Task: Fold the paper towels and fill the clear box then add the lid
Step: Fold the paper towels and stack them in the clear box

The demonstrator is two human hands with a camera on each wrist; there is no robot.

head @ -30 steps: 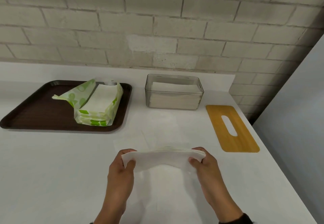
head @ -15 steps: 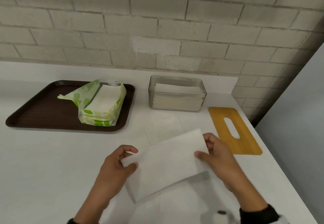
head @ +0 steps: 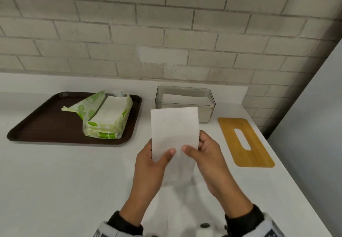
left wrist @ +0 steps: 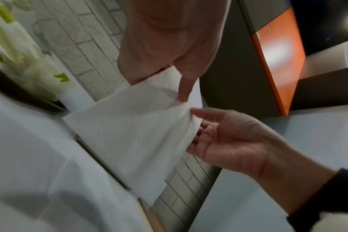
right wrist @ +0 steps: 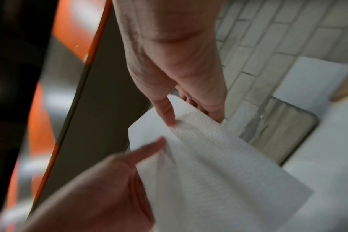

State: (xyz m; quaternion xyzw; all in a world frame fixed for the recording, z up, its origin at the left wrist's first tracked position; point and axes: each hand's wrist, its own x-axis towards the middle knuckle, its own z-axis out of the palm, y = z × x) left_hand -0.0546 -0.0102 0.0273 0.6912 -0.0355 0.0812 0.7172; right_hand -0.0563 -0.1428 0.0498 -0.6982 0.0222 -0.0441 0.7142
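Note:
A folded white paper towel (head: 174, 131) stands upright above the counter, held at its lower part by both hands. My left hand (head: 157, 162) pinches its left edge, thumb in front and fingers behind. My right hand (head: 201, 153) pinches the right edge the same way. The wrist views show the paper towel (left wrist: 133, 125) (right wrist: 209, 164) between the two thumbs. Just behind the towel the clear box (head: 185, 89) stands open with a white stack of towels inside. The wooden lid (head: 257, 153), with a slot in it, lies flat to the right of the box.
A dark brown tray (head: 46, 123) at the left carries an opened green and white towel package (head: 103, 122). A brick wall runs along the back. A grey panel (head: 314, 125) bounds the counter on the right.
The towel went from a flat strip stretched between my hands to standing upright in front of the box. My hands rose and drew closer together.

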